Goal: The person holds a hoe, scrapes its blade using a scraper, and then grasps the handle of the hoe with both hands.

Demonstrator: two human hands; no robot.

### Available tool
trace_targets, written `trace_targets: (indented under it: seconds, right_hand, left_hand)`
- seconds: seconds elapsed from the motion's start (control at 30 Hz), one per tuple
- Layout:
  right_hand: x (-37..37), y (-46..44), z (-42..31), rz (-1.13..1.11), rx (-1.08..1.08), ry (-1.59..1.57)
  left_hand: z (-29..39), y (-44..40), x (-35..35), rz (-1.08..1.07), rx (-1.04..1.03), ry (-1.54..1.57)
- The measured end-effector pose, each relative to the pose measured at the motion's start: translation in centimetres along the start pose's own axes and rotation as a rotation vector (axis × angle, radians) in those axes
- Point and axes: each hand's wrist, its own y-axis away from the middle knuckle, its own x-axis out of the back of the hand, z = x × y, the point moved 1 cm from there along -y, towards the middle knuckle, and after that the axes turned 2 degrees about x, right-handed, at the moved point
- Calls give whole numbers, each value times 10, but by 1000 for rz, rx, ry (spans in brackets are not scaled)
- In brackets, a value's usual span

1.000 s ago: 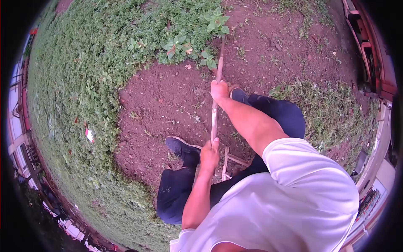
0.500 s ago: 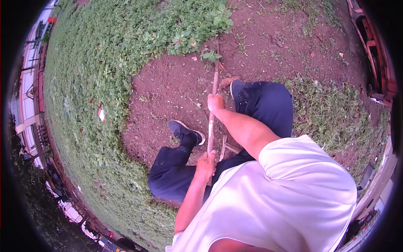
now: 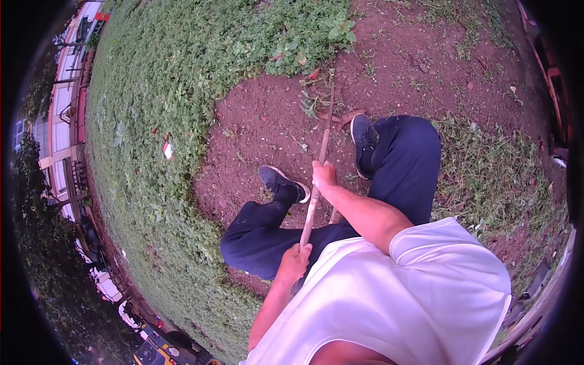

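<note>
My right hand wraps around the middle of a long wooden-handled tool. Lower down, close to my lap, my left hand is closed on the same handle. From the wood a narrow dark neck runs out to the soil near the weeds' edge; the shape of its head is indistinct. A small leafy weed lies against the left side of that neck. Beyond my right shoe is a brown piece of debris. My left shoe rests on bare soil.
Dense low green weeds border the dug soil on the left and at the top. Uprooted weeds lie to the right of my knee. A red-and-white scrap sits among the greenery. Reddish machinery stands at the far right.
Both hands have drawn the tool back toward my body. The small leafy weed has been dragged nearer my feet and now looks crumpled. The view has shifted slightly.
</note>
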Motion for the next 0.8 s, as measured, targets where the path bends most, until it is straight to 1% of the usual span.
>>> trace_targets:
  seconds: [0.07,0.13,0.17,0.2,0.23,0.27,0.3,0.33,0.37,0.4,0.47,0.53,0.57,0.6,0.63,0.67,0.7,0.73,0.77,0.8]
  right_hand:
    - [4,-11,0,11,8,-128]
    - [6,-35,-22,28,37,-207]
    - [11,-46,-36,69,53,-240]
    - [16,-62,-53,112,72,-270]
    - [18,-88,-64,183,130,-228]
    - [18,-113,-73,254,185,-180]
    - [41,-102,-115,181,118,-272]
    - [31,-159,-106,268,183,-148]
    - [33,-186,-118,289,196,-206]
    - [42,-203,-138,321,193,-195]
    - [63,-218,-182,317,130,-250]
    - [71,-222,-216,270,61,-390]
    - [67,-231,-222,261,37,-465]
    - [59,-239,-227,268,31,-460]
    - [49,-249,-231,228,4,-476]
    - [36,-255,-232,186,-28,-492]
    - [22,-260,-230,188,-39,-485]
    - [7,-263,-227,215,-35,-451]
    - [-8,-263,-222,246,-36,-419]
    - [-23,-262,-217,253,-28,-450]
  left_hand:
    - [-5,-12,7,7,-3,-65]
    - [11,-30,7,-20,-16,-28]
    - [22,-37,9,-39,-11,11]
    - [26,-56,11,-49,-76,-1]
    - [37,-71,13,-58,-86,-4]
    - [53,-88,14,-83,-142,-2]
    - [71,-108,14,-107,-200,2]
    - [85,-134,13,-117,-208,8]
    - [96,-162,13,-82,-312,-82]
    - [109,-184,12,-51,-412,-173]
    - [148,-218,6,-91,-420,-152]
    - [176,-242,5,-127,-415,-139]
    - [191,-246,6,-96,-421,-174]
    - [201,-252,9,-66,-426,-214]
    - [202,-265,12,-73,-422,-211]
    - [200,-276,17,-36,-410,-226]
    - [196,-287,23,1,-396,-243]
    - [194,-292,35,-6,-385,-243]
    - [192,-292,54,19,-396,-309]
    - [192,-291,69,38,-414,-373]
